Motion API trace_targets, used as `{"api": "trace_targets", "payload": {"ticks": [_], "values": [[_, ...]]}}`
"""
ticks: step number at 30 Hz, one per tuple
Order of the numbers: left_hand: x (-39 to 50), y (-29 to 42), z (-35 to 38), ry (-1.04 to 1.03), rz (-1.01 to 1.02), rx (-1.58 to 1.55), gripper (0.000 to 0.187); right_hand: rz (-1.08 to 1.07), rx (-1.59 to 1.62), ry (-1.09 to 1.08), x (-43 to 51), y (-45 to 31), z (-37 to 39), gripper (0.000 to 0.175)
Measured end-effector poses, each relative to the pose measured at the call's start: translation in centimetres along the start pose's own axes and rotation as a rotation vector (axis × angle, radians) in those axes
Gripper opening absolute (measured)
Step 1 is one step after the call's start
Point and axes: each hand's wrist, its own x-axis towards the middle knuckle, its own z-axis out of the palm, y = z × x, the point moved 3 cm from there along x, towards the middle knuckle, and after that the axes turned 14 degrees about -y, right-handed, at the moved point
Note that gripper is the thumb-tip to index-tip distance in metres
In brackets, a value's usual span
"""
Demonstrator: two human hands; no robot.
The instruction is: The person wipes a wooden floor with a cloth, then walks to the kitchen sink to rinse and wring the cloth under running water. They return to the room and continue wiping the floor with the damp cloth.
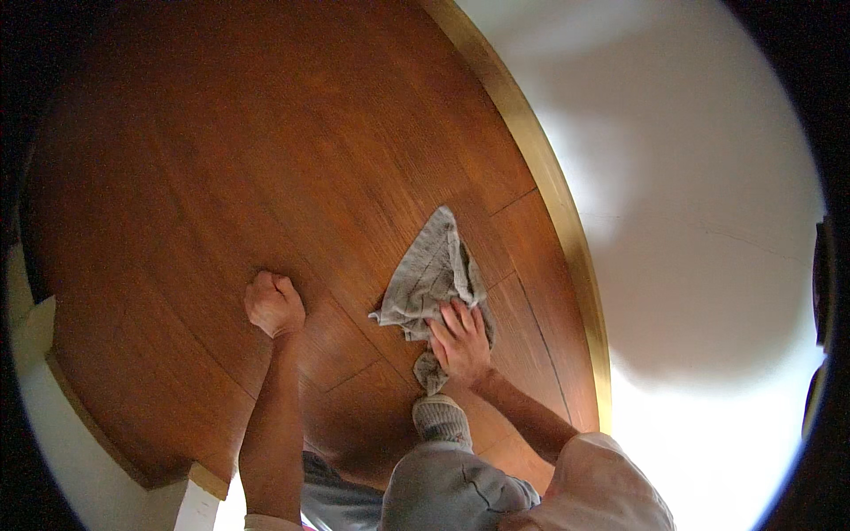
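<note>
My right hand (461,341) lies over the near right part of a crumpled grey cloth (425,279), pressing it to the wood-plank floor (265,166). The fingers are slightly spread and point away from me. Beyond them, the cloth narrows to a folded point. To the left, my left hand (274,304) is closed in a fist and rests on the planks, with nothing visible in it. Just below the cloth is a foot in a ribbed sock (441,419), its grey toe end (430,373) close to my right wrist.
A tan baseboard (576,245) curves along the right edge of the floor, under a white wall (697,199). At lower left stands another wall with baseboard (93,425) and a corner (207,482). My grey-clad leg (451,491) is bent at the bottom. Dark objects (821,285) show at the right rim.
</note>
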Motion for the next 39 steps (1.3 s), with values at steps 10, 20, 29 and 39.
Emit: {"api": "trace_targets", "payload": {"ticks": [10, 20, 29, 39], "values": [[0.8, -0.5, -0.4, -0.079, -0.113, 0.029, 0.019, -0.02, -0.135, 0.4, 18.5, 4.4, -6.3, 0.039], [-1.3, -0.3, -0.5, -0.083, -0.084, -0.02, 0.019, -0.109, -0.063, 0.188, -1.9, 6.8, 2.6, 0.034], [-2.9, 2.9, 1.2, -0.038, -0.009, -0.083, 0.014, -0.006, -0.32, 0.487, 30.0, 16.5, -13.2, 0.04], [-5.0, 3.4, 0.3, 0.058, 0.057, -0.037, 0.011, -0.544, -0.163, 0.213, 33.6, -14.3, 1.4, 0.042]]}}
